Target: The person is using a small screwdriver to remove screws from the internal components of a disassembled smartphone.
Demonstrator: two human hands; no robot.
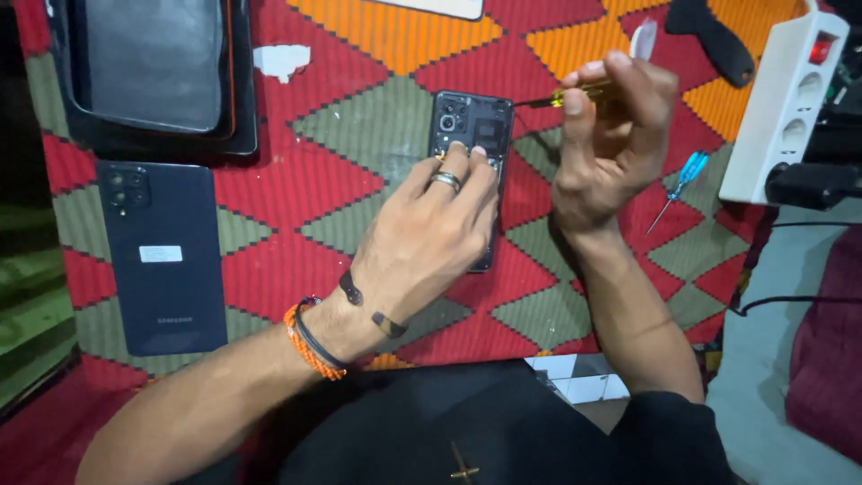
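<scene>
A patterned rug (pixel 377 54) in red, orange and green covers the work surface. Top left, a dark tray (pixel 242 126) holds a flat grey panel (pixel 153 58); its upper edge is cut off. Below it lies a dark back cover (pixel 162 256), camera holes at top. Centre: an opened phone (pixel 476 126), back off, w/ its lower half hidden under the left hand (pixel 426 238), whose fingertips press down on it, ring on one finger. The right hand (pixel 611 135) pinches a yellow screwdriver (pixel 575 94), tip at the phone's top right edge. Right of that, a blue screwdriver (pixel 682 184) lies loose. A white power strip (pixel 781 108) sits at far right, partly cut off. A small white scrap (pixel 281 60) lies top centre; can't tell what it is.
</scene>
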